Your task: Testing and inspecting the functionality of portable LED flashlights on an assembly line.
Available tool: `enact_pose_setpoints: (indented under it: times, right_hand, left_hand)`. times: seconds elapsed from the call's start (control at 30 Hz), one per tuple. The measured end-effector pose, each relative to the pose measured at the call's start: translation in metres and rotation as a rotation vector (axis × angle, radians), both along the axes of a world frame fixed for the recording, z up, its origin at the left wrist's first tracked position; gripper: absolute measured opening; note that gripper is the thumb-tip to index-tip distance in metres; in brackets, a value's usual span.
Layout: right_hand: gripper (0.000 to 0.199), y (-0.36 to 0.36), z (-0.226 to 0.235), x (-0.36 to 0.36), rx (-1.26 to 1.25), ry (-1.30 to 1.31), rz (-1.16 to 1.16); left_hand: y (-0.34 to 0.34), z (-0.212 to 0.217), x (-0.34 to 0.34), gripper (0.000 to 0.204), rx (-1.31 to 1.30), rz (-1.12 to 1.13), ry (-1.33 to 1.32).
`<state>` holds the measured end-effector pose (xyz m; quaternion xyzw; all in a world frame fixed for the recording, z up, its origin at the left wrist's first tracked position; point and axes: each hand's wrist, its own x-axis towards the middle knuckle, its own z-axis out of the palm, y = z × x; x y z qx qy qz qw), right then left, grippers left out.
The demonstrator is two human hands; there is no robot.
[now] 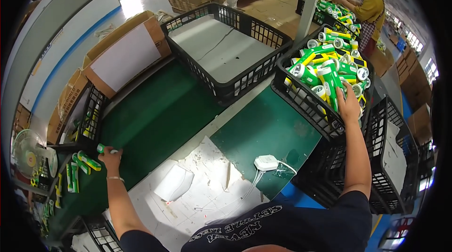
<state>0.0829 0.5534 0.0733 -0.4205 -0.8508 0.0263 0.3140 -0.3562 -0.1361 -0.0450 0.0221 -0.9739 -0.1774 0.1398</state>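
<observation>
As the left hand (112,157) holds a flashlight (100,148) at eight o'clock, the right hand (349,105), grip unclear, should clasp piled flashlights (332,80) squarely at three.

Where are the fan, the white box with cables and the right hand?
Fan (31,159): head view, on the hub.
White box (266,161): head view, on its top.
Right hand (349,106): head view, on its back.

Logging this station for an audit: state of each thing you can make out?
Left hand: closed around green-and-white flashlight
Right hand: on green flashlight; grip unclear
Full crate: open-topped, heaped with assorted flashlights
Lined crate: open-topped, gray sheet inside, dark line across the sheet
Loose flashlights: lying near left hand
White adapter: wired; power unclear
White paper: lying creased
Fan: spinning or not, unclear
</observation>
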Motion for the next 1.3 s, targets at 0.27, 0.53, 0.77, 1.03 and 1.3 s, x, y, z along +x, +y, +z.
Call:
enact_pose_setpoints:
  times: [0.27, 0.53, 0.77, 1.03, 1.3]
  right_hand:
    - [0.047, -0.037, 0.013, -0.007, -0.083, 0.3, 0.187]
    - [0.048, -0.278, 0.004, -0.079, -1.248, 0.32, 1.343]
    - [0.054, -0.369, -0.056, -0.065, -1.833, -0.196, 1.41]
    - [0.044, -0.385, -0.054, -0.025, -1.056, -0.366, 1.308]
    - [0.03, -0.366, -0.063, -0.006, -1.131, -0.319, 1.402]
  left_hand:
    - [0.014, 0.09, 0.143, 0.05, 0.608, -0.37, 0.376]
    - [0.107, 0.127, 0.253, 0.05, 1.722, -0.71, -0.051]
    - [0.151, 0.07, 0.317, 0.044, 2.141, -0.595, -0.49]
    - [0.163, 0.046, 0.369, 0.049, 1.931, -0.188, -0.707]
    - [0.152, 0.028, 0.374, 0.046, 2.01, -0.027, -0.852]
